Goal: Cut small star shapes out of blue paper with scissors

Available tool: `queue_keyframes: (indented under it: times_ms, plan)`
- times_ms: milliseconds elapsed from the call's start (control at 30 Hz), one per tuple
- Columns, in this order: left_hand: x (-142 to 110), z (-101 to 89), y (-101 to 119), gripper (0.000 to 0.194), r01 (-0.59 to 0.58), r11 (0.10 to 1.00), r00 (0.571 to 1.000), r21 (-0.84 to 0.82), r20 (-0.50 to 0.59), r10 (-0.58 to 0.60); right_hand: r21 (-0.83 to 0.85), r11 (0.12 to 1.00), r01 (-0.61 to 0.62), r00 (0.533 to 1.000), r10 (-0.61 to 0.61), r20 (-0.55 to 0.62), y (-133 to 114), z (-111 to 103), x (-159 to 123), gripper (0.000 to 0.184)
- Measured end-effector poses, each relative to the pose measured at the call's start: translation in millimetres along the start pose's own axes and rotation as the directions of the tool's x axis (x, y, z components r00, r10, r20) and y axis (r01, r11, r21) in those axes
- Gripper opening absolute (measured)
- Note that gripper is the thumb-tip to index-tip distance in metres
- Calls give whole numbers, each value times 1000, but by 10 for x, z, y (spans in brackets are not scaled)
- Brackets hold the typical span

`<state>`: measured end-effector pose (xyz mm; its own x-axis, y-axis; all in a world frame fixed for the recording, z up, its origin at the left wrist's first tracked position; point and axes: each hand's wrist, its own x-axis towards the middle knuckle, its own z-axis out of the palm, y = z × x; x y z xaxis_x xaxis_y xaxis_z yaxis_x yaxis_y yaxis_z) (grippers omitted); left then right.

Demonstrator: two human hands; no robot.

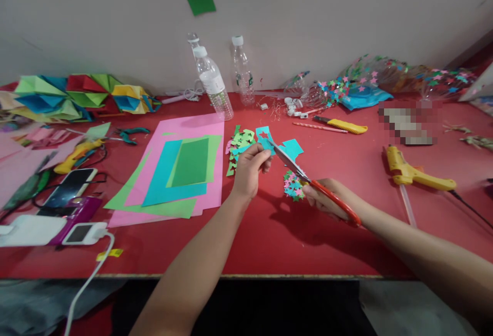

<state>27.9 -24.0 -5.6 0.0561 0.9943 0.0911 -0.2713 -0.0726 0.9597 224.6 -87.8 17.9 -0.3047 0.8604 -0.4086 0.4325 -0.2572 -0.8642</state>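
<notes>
My left hand (250, 167) is closed in a pinch at the lower edge of a small blue piece of paper (269, 131) with a star-shaped hole in it. My right hand (331, 197) grips the scissors (295, 165) by their red handles. The blade tips reach the blue paper beside my left fingertips. Another blue paper scrap (293, 148) lies behind the blades. Under the scissors sits a small pile of paper stars (293, 188) in blue, pink and green. Green paper offcuts (243, 138) lie just beyond my left hand.
Stacked coloured sheets (190, 162) lie left of my hands. Plastic bottles (217, 89) stand by the wall. A yellow cutter (348, 126) and a yellow glue gun (419, 171) lie at right. A phone (73, 189) and a white cable (110, 248) are at left.
</notes>
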Motion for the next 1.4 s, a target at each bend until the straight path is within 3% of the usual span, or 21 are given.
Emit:
queue_keyframes:
  times_ms: [133,300,433,533,967,1133,1400]
  plan:
    - [5,-7,24,18,3,999,1000,-40,-28,-4,17,999,-43,999,42,6,3,3,17,56]
    - [54,-16,28,13,-8,985,990,-175,-138,-16,18,999,-38,999,38,5,15,3,37,57]
    - [59,8,12,17,56,966,994,-252,-72,-77,35,999,-15,1000,15,3,9,1,39,54]
    - [34,32,4,19,99,970,995,-224,15,-98,35,999,-1,1000,1,-4,13,0,45,53]
    - [58,-40,-1,16,-92,994,992,-58,-91,86,-35,999,10,1000,-9,29,30,-18,49,54]
    - [78,-75,3,18,-100,995,993,16,-66,100,-111,989,102,993,-95,69,71,-42,58,53]
    - [82,-98,4,18,-114,992,993,59,-15,115,-163,977,136,988,-122,90,84,-75,50,55]
